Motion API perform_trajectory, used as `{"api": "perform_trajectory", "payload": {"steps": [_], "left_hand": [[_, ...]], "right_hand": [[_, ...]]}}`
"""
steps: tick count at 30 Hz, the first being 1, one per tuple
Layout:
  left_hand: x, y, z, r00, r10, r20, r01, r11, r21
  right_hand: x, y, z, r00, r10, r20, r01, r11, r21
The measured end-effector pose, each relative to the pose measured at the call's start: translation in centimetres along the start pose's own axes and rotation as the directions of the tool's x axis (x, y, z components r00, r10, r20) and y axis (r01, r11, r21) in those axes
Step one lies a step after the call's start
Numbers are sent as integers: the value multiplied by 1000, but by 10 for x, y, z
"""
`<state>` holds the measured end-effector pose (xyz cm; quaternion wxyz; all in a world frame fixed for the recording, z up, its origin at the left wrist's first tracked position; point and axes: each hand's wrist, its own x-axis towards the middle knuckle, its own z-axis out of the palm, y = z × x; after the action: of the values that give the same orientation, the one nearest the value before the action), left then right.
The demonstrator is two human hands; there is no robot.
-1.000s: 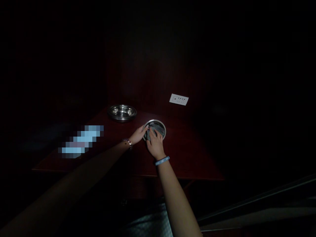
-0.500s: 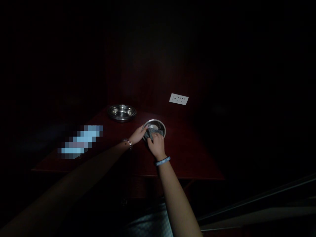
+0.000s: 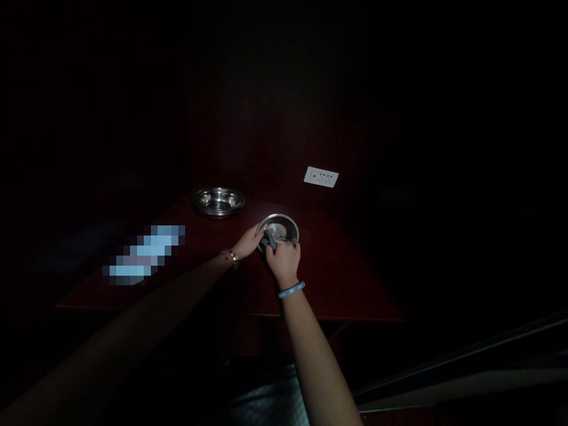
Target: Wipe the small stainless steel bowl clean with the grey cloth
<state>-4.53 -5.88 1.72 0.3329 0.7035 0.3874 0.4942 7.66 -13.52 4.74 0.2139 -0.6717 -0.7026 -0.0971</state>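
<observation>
A round steel bowl (image 3: pixel 288 226) rests on the dark red table, its shiny inside facing up. My left hand (image 3: pixel 249 242) grips its left rim, thumb over the edge. Within the bowl, my right hand (image 3: pixel 284 261) is closed on a dark grey cloth (image 3: pixel 268 241), bunched beneath the fingers. Part of the cloth sticks out left of my right thumb; the rest is hidden under the hand. The near rim of the bowl is covered by my right hand.
Farther back on the left stands a wider steel dish (image 3: pixel 218 203), seemingly stacked. A blurred-out bright patch (image 3: pixel 144 254) lies at the table's left. A white socket plate (image 3: pixel 321 177) is on the wall behind. The table's front edge (image 3: pixel 186 312) runs below my hands.
My right hand has gone from spread fingers over the cloth to a closed grip, drawing the cloth toward the near side and baring the bowl's bottom. My left hand stays on the rim.
</observation>
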Motion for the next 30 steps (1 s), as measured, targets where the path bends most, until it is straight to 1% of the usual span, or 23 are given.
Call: {"api": "perform_trajectory", "payload": {"steps": [4,8,18,20,24,30], "left_hand": [[0,1,1,1000,-4,1,4,1000,-18],[0,1,1,1000,-13,-3,13,999,-31],[1,1,1,1000,-7,7,7,1000,-21],[1,0,1,1000,-2,15,3,1000,-25],[1,-2,2,1000,-7,15,8,999,-44],[1,-3,0,999,-10,42,12,999,-48]], "right_hand": [[-1,-1,-2,999,35,-27,-36,999,-37],[-1,0,0,997,29,-70,-31,999,-42],[0,2,-1,995,2,-102,1,999,33],[0,3,2,994,-18,-107,23,998,51],[0,6,11,988,-95,-123,104,992,73],[-1,11,21,978,-190,-90,200,972,126]]}}
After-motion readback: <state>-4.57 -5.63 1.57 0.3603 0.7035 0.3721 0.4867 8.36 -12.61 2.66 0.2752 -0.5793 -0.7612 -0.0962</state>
